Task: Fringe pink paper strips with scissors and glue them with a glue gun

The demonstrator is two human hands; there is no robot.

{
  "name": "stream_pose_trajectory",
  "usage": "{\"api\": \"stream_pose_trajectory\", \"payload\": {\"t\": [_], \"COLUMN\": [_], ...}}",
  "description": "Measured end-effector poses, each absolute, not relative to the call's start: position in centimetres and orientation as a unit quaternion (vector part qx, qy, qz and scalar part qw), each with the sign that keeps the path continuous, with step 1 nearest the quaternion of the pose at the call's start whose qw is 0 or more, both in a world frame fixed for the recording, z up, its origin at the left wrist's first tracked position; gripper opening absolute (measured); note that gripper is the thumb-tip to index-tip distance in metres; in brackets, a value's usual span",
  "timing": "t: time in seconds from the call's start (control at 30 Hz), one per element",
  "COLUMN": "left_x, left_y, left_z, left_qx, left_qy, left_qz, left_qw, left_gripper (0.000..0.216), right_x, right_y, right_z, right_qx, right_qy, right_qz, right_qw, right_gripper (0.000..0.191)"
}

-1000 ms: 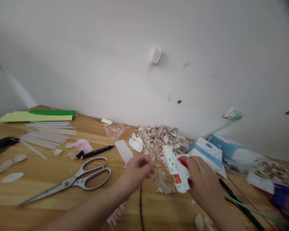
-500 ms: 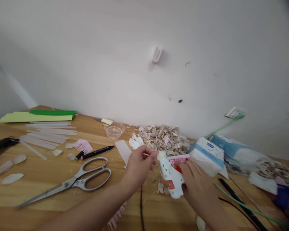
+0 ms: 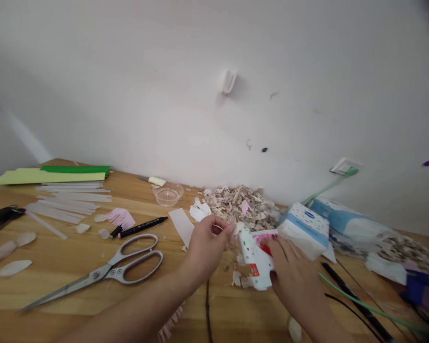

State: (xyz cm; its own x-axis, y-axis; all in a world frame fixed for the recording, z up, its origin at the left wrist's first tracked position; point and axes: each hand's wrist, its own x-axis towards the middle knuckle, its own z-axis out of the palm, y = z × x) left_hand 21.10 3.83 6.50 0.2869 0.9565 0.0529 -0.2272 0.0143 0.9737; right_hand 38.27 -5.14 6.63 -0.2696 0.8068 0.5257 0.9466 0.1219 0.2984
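Observation:
My right hand [image 3: 294, 271] is wrapped round a white hot glue gun [image 3: 253, 262] with coloured specks and a red trigger. The gun's nozzle points up and left, close to the fingertips of my left hand [image 3: 210, 243]. Thumb and forefinger of that left hand are pinched together, and what lies between them is too small to make out. A thin dark stem [image 3: 208, 309] lies on the table below the left wrist. Behind both hands is a heap of dry beige shreds [image 3: 239, 202]. Pink fringed paper [image 3: 170, 326] is partly hidden under the left forearm.
Large scissors [image 3: 96, 274] lie at left, near a black marker [image 3: 143, 227], pink fringed paper [image 3: 120, 218] and white paper strips [image 3: 60, 209]. A clear plastic dish [image 3: 167, 194] is by the wall. At right are a tissue pack [image 3: 307, 224] and a green cord [image 3: 360, 301].
The view has shifted slightly, so the table things sit a little further left. The glue gun's nozzle stays close to my left fingertips, and both hands keep their grip.

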Motion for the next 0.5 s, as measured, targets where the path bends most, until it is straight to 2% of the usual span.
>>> {"api": "stream_pose_trajectory", "payload": {"t": [0.5], "left_x": [21.8], "left_y": [4.0], "left_z": [7.4], "left_qx": [0.484], "left_qy": [0.352], "left_qz": [0.485], "left_qw": [0.638], "left_gripper": [0.019], "right_x": [38.0], "right_y": [-5.1], "right_z": [6.9], "right_qx": [-0.577], "right_qy": [-0.753], "right_qz": [-0.289], "right_qw": [0.133], "right_gripper": [0.048]}}
